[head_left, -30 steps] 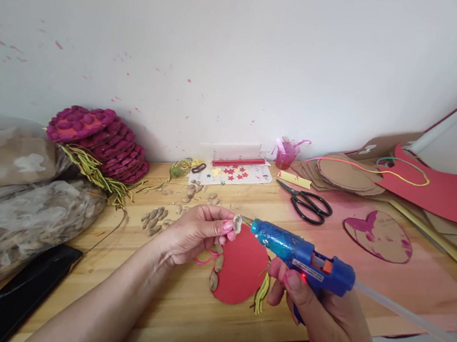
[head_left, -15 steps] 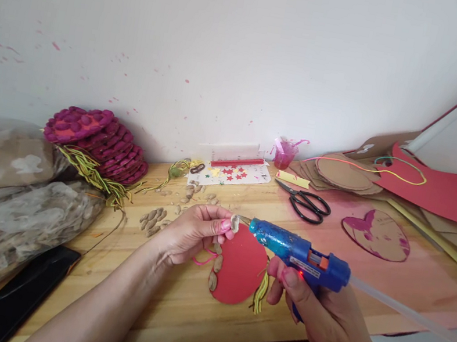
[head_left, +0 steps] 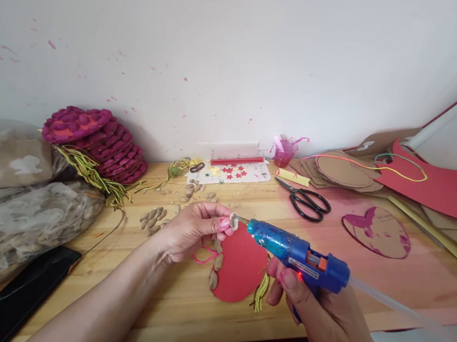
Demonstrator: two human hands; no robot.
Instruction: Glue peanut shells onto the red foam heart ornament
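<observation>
My left hand (head_left: 194,230) pinches a small pale shell piece (head_left: 233,222) between thumb and fingers, held just above a red paper disc (head_left: 240,267) on the wooden table (head_left: 169,308). My right hand (head_left: 309,312) grips a blue glue gun (head_left: 297,257), its nozzle tip touching the shell piece. A clear glue stick juts from the gun's back to the right. Two shell pieces (head_left: 216,271) are stuck along the disc's left edge. A pink loop (head_left: 202,258) and yellow strands (head_left: 261,292) stick out from under the disc.
Loose shells (head_left: 153,219) lie behind my left hand. Magenta shell-covered discs (head_left: 101,142) are stacked at the back left, beside plastic bags (head_left: 4,214). Black scissors (head_left: 307,201), a star sticker sheet (head_left: 232,173), a pink cup (head_left: 285,151), cardboard rounds (head_left: 343,173) and red paper (head_left: 438,187) sit right.
Both hands with the shell piece and the glue gun have drifted slightly left and down; the nozzle stays against the shell.
</observation>
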